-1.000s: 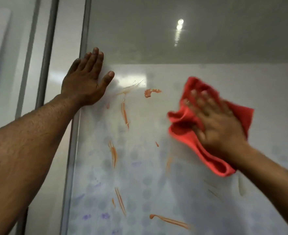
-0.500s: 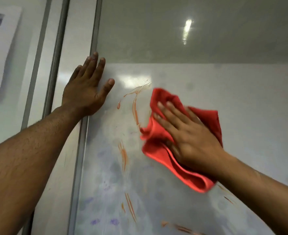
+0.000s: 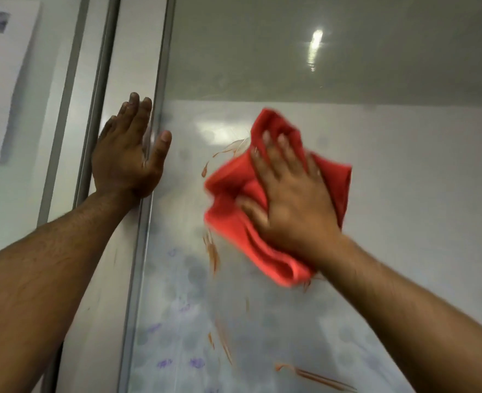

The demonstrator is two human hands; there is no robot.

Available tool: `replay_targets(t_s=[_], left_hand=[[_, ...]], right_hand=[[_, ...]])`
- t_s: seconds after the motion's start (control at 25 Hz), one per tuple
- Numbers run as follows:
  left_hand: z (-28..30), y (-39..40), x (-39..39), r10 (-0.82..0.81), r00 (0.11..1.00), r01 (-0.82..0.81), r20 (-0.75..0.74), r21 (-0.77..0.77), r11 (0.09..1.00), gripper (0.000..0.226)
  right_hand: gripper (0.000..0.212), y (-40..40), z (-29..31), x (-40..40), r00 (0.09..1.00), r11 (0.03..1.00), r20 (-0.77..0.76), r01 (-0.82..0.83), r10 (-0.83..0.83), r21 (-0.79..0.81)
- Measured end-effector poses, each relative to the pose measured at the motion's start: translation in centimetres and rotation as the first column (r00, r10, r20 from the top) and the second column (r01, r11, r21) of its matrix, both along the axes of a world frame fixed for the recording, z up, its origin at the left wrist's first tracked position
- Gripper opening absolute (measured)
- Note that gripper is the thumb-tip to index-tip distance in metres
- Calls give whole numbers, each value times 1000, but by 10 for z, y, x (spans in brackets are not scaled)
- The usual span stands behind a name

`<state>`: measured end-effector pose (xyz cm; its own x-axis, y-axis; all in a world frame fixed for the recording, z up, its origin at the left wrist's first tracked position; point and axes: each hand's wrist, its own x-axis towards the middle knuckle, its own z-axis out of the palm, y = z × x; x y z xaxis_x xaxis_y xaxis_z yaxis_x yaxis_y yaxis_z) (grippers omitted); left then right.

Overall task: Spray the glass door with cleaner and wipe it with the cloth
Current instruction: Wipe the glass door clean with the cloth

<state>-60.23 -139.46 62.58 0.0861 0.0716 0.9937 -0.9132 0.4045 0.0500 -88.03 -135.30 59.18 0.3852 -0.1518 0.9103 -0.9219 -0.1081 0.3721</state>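
On glass door (image 3: 376,194), red cloth (image 3: 234,222) lies flat under right hand (image 3: 293,205), fingers (image 3: 283,146) spread, pressing it; left hand (image 3: 126,160) flat on frame (image 3: 149,211), fingers straight.

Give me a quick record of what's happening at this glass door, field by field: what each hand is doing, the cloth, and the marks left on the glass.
left hand: flat, fingers straight, braced on the door frame at the glass edge
right hand: fingers spread, pressing the red cloth onto the glass door
red cloth: bunched, blurred by motion
orange streaks: several on the glass below and left of the cloth
purple marks: low on the glass
paper sheet: on the wall at far left
spray cleaner: not in view
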Motion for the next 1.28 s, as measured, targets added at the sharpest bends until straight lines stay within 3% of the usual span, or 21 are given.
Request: replay_targets(t_s=[0.12,0.28,0.4,0.52,0.6,0.72,0.8,0.88,0.96,1.04,1.08,1.16,1.28], left_hand=[[-12,0,9,-64,998,64,-7,7,998,76],[-21,-3,17,-37,999,37,17,40,999,74],[-19,-2,16,-26,999,24,28,60,998,72],[-18,-4,18,-37,998,33,47,83,996,73],[-16,-5,20,-9,997,0,74,122,993,76],[-14,-5,23,31,995,-47,97,171,984,80],[-15,-5,23,43,992,-64,118,184,981,80],[-16,-6,22,53,992,-74,118,184,980,80],[-15,-6,22,57,992,-78,115,187,979,80],[-14,-6,23,55,993,-74,105,190,979,78],[-14,-6,23,48,993,-68,106,191,979,77],[-14,-6,24,20,993,-41,114,189,981,73],[-16,-4,28,-29,992,9,126,154,988,63]], right_hand=[[79,7,-55,-41,991,999,-127,34,-37,-23],[71,2,18,-84,972,991,235,45,-14,-127],[73,-12,77,-38,956,987,295,36,12,-158],[68,-16,86,11,996,991,79,-22,33,-133],[65,-15,52,27,995,994,-81,-62,54,-91],[61,-5,-37,20,898,994,-429,-68,100,89],[60,2,-50,-13,828,990,-546,-71,128,125],[60,-1,-14,-43,916,995,-389,-101,100,18],[59,-5,39,-45,994,991,-79,-84,76,-105],[60,-14,75,-9,985,987,145,-69,91,-147],[58,-18,80,16,978,984,176,-88,115,-156],[58,-21,67,57,987,983,74,-133,143,-128],[63,-16,-14,78,945,986,-282,-149,163,71]])
